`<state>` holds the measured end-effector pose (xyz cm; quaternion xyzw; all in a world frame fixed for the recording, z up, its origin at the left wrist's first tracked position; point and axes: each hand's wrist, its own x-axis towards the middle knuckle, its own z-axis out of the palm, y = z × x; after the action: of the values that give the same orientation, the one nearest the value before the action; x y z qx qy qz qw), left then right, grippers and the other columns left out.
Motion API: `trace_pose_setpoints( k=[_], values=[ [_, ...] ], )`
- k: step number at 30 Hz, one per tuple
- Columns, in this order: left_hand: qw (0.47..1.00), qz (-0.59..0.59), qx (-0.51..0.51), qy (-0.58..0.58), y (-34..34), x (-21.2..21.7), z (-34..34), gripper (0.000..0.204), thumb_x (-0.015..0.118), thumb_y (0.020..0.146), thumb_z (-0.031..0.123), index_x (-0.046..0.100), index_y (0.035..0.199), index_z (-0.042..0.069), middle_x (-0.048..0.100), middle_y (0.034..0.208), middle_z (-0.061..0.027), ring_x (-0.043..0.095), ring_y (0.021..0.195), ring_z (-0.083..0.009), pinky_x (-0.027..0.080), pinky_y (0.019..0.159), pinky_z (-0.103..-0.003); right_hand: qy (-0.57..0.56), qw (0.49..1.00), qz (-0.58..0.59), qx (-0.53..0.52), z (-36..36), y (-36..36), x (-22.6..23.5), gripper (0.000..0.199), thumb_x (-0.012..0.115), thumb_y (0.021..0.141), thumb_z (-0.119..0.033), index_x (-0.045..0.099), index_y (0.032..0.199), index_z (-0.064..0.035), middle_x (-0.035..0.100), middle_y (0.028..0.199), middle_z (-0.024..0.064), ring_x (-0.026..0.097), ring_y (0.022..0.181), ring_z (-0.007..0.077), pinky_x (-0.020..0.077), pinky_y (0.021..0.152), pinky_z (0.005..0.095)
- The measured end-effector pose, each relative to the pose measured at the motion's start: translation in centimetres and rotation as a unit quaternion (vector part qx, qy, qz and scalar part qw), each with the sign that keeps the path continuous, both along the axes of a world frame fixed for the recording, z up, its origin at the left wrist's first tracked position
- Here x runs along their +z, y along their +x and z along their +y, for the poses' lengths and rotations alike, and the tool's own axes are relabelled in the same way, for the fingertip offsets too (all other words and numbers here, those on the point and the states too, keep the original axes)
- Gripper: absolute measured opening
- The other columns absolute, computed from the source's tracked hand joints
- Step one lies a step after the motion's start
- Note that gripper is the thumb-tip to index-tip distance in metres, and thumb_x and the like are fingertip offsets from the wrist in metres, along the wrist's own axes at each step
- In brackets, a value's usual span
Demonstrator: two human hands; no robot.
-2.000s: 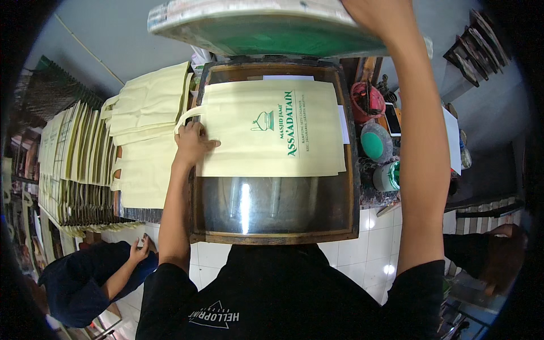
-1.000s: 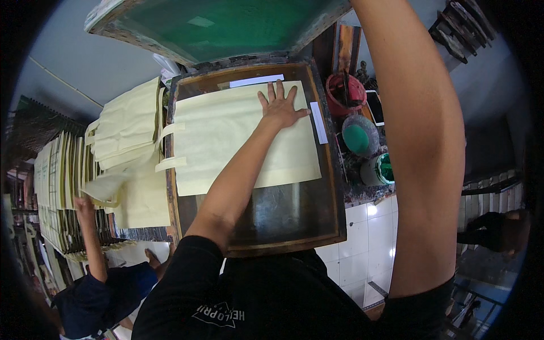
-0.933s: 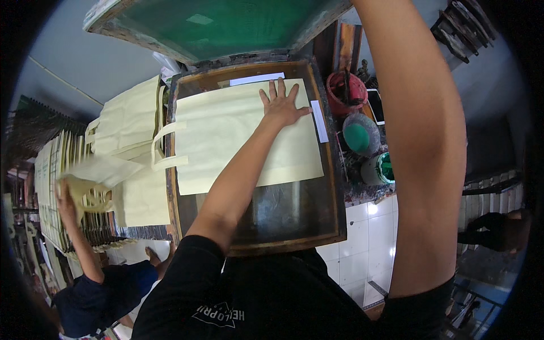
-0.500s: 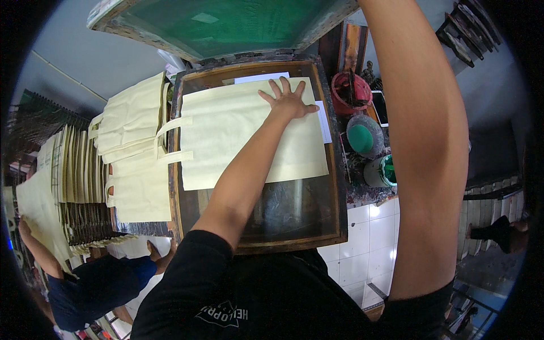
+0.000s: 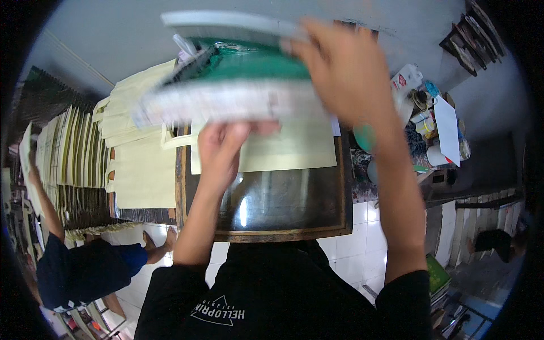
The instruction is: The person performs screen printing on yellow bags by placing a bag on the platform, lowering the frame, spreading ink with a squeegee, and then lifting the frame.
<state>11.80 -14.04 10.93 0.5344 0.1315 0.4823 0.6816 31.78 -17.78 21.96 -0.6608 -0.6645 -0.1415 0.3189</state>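
Note:
A screen-printing frame (image 5: 226, 102) with green ink inside hangs tilted over the table, blurred by motion. At its near edge is my left hand (image 5: 221, 144), fingers closed at the underside of the rim. Higher up, my right hand (image 5: 348, 73) is closed on the right end of a long pale bar (image 5: 232, 25) that looks like a squeegee; blur hides its details. Below the frame lies a cream cloth bag (image 5: 289, 153), partly covered, its handles toward the left. It rests on a dark glossy board (image 5: 277, 198) with a wooden rim.
Cream bags (image 5: 144, 175) are stacked to the left, beside a rack of hanging bags (image 5: 79, 147). A co-worker (image 5: 85, 272) stands at far left, one arm raised. On the right, a side table holds containers (image 5: 425, 122) and a white sheet (image 5: 447, 130).
The raised screen frame has come down toward the bag. My left hand has left the bag for the frame's near edge; my right hand now shows, holding the pale bar.

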Motion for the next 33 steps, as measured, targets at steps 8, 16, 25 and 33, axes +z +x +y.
trace_pose_setpoints(
  k=[8, 16, 25, 33],
  values=[
    [0.931, 0.232, -0.065, -0.276, -7.6, -13.0, -7.9, 0.025, 0.066, 0.099, 0.019, 0.07, 0.1, -0.005, 0.074, 0.087, -0.0174, 0.068, 0.066, -0.0169, 0.055, 0.067, -0.028, -0.092, 0.994, 0.003, 0.061, -7.0, -4.5, -17.2, 0.02, 0.069, 0.091, -0.021, 0.065, 0.09, -0.0025, 0.068, 0.083, 0.0125, 0.067, 0.076, 0.0329, 0.0511, 0.064, 0.044],
    [0.905, 0.276, -0.081, -0.312, -8.0, -13.0, -7.6, 0.026, 0.065, 0.099, 0.022, 0.069, 0.091, -0.002, 0.072, 0.079, -0.0131, 0.065, 0.061, -0.0139, 0.052, 0.064, -0.026, -0.241, 0.965, 0.042, 0.092, -5.2, -2.7, -13.9, 0.019, 0.068, 0.09, -0.024, 0.061, 0.09, -0.0068, 0.066, 0.076, 0.0135, 0.066, 0.073, 0.0343, 0.0505, 0.062, 0.0459],
    [0.903, 0.265, -0.093, -0.326, -7.6, -12.7, -7.6, 0.031, 0.066, 0.1, 0.024, 0.068, 0.088, -0.004, 0.07, 0.076, -0.0123, 0.064, 0.057, -0.0149, 0.05, 0.056, -0.027, -0.149, 0.981, -0.036, 0.117, -7.4, -5.3, -18.1, 0.02, 0.069, 0.089, -0.025, 0.058, 0.089, -0.0085, 0.066, 0.075, 0.0117, 0.066, 0.069, 0.0318, 0.0514, 0.059, 0.0443],
    [0.896, 0.282, -0.128, -0.318, -8.2, -13.4, -7.2, 0.03, 0.063, 0.1, 0.025, 0.067, 0.096, -0.004, 0.072, 0.084, -0.0165, 0.069, 0.065, -0.0189, 0.054, 0.062, -0.029, -0.213, 0.969, -0.117, 0.037, 6.6, 2.8, -19.2, 0.026, 0.06, 0.096, -0.034, 0.064, 0.104, -0.0102, 0.069, 0.08, 0.0154, 0.07, 0.076, 0.0355, 0.0529, 0.063, 0.0501]
  ],
)
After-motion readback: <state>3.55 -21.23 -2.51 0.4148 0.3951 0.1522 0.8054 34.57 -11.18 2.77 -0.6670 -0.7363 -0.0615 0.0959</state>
